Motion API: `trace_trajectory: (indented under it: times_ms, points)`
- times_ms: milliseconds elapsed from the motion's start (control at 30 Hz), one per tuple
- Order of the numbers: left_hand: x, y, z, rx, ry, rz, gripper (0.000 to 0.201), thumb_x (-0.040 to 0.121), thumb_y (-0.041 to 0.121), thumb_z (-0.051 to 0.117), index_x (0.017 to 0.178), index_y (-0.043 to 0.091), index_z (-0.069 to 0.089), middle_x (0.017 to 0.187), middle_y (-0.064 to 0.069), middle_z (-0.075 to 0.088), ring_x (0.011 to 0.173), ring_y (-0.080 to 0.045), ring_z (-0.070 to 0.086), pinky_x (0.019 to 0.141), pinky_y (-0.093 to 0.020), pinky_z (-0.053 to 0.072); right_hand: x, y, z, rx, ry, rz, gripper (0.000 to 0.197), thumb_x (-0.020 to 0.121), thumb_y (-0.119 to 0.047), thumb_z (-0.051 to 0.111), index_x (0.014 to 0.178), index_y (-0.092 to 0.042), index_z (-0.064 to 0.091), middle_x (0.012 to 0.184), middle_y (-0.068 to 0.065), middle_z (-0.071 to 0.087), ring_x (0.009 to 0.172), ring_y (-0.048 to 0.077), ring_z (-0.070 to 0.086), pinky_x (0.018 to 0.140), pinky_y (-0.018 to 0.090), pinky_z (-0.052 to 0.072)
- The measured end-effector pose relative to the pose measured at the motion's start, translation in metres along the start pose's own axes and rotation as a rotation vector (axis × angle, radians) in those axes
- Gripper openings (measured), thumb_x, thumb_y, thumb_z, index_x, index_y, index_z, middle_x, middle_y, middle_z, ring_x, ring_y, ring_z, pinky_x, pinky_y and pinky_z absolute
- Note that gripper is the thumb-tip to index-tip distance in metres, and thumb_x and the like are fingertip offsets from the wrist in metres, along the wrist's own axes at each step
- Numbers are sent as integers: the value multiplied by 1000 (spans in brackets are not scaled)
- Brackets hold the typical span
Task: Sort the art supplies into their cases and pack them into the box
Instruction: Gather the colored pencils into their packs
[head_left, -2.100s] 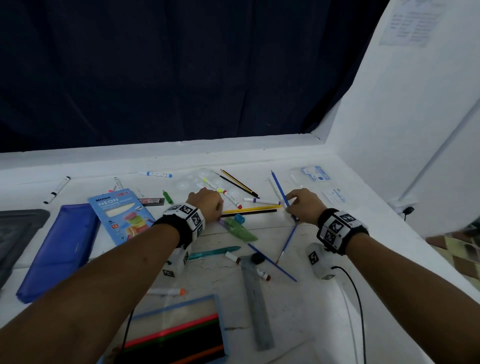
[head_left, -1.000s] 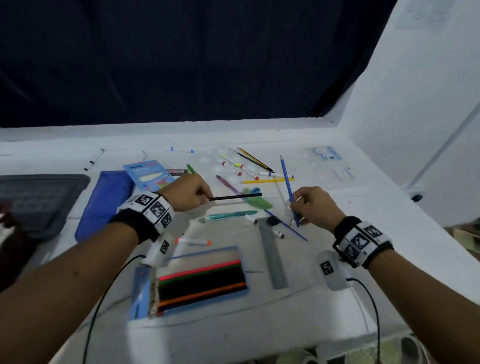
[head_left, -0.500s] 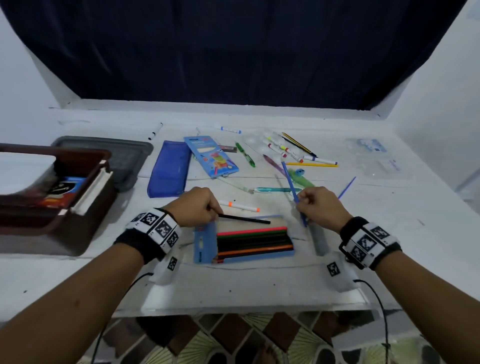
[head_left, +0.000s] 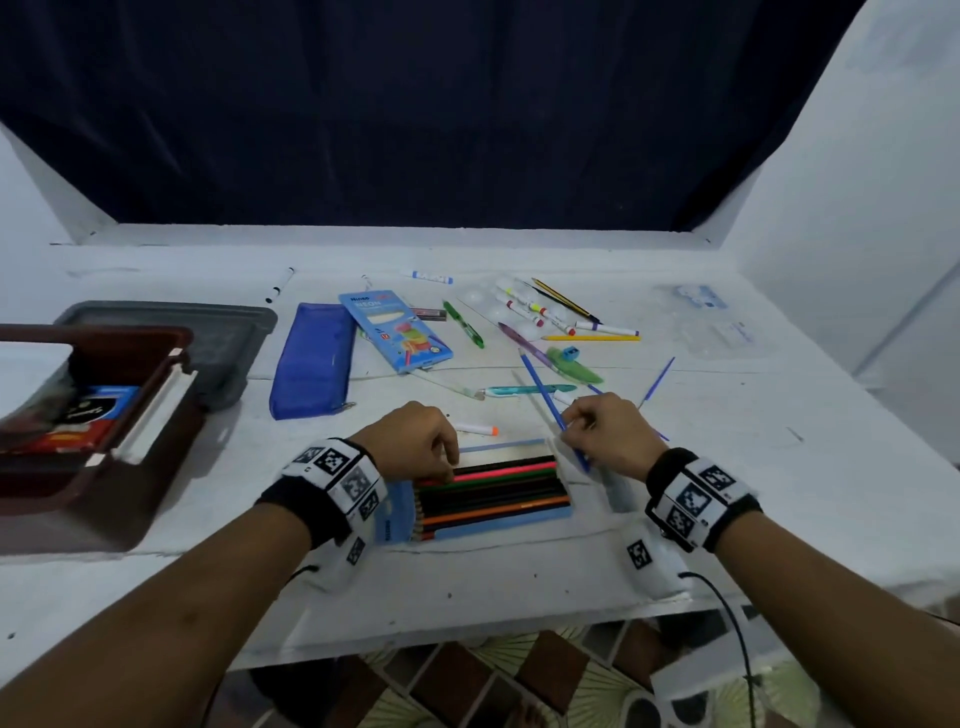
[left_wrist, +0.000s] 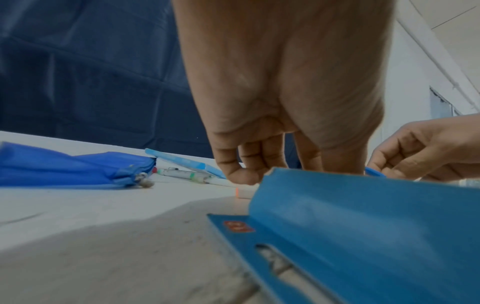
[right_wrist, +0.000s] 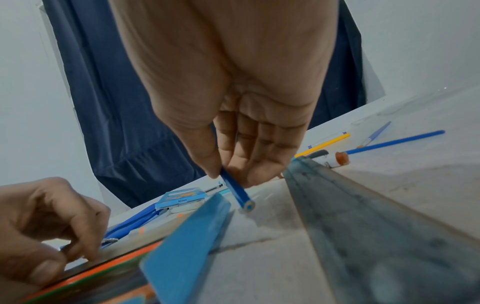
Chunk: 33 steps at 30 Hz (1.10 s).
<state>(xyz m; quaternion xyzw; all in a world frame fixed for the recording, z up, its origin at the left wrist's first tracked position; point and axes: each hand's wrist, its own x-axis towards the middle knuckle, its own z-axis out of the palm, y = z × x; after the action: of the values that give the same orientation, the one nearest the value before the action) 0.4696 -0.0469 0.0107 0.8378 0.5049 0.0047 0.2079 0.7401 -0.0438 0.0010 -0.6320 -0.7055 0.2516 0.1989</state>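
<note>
An open blue pencil case (head_left: 519, 519) with a row of coloured pencils lies near the table's front edge, and its flap (left_wrist: 363, 216) fills the left wrist view. My left hand (head_left: 447, 467) is at the case's left end. Its curled fingers pinch a black pencil (head_left: 506, 461) that lies along the top row. My right hand (head_left: 576, 426) hovers over the case's right end. Thumb and fingers pinch a blue pencil (head_left: 540, 387), which slants up and away; its blunt end (right_wrist: 246, 203) points down beside the case.
A brown box (head_left: 104, 467) holding packs stands at the left, with a grey lid (head_left: 223, 332) behind it. A blue zip pouch (head_left: 311, 358), a Neon box (head_left: 395, 332) and several loose markers (head_left: 545, 312) lie farther back. A grey ruler (right_wrist: 363, 226) lies under my right wrist.
My left hand has lowered the black pencil from above the case into its top row. My right hand still holds the blue pencil, now closer to the case's right end.
</note>
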Motion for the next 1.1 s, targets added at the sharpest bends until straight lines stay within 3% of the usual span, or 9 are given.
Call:
trace_trajectory:
  times_ms: [167,267,333,433,533,700,900,1100]
  points:
    - [-16,-16,3,11,72,-54,21,81,36,73,100,26,72,79,13,51,80,-8,52,71,-24,42,3,-19,-3,-18,31,-88,14,86,-12,68,99,-10,73,90,-3,66,86,14,62,81,26,49]
    - [-27,-28,5,7,93,-95,25,81,36,74,103,26,69,82,13,49,80,-8,49,69,-22,38,9,-40,-1,-15,30,-160,16,88,-12,67,102,-8,74,92,2,69,82,18,66,76,26,52]
    - [-33,-36,5,0,112,-112,29,80,35,74,107,26,67,86,10,52,80,-8,49,68,-23,37,11,-55,6,-74,-25,-227,16,89,-13,67,103,-11,75,96,3,70,79,14,62,71,20,47]
    - [-39,-46,2,-56,129,-147,37,75,39,78,107,26,66,87,6,58,78,-9,51,67,-24,41,14,-72,24,-282,-187,-308,21,89,-13,65,107,-14,75,105,3,71,90,16,62,80,24,47]
    - [-45,-54,1,-89,119,-197,42,69,44,83,102,26,63,82,6,60,74,-8,52,62,-23,40,17,-77,40,-412,-271,-283,22,87,-13,65,106,-18,76,107,0,71,98,18,64,87,28,51]
    - [-49,-60,6,-72,42,-264,37,70,42,82,92,24,58,79,13,51,72,-7,50,59,-21,36,17,-78,44,-499,-295,-278,19,86,-15,66,102,-21,75,106,-1,70,99,18,62,85,28,50]
    - [-45,-59,5,-58,27,-247,37,70,40,83,87,23,55,77,14,48,69,-5,45,57,-21,33,13,-73,44,-597,-295,-308,25,91,-20,59,113,-24,70,114,0,65,107,20,57,90,34,49]
    - [-42,-60,4,-53,7,-239,37,71,40,82,87,23,54,78,14,48,74,-9,46,60,-22,34,7,-67,41,-624,-305,-325,24,94,-18,54,109,-23,71,110,0,67,102,21,59,88,35,51]
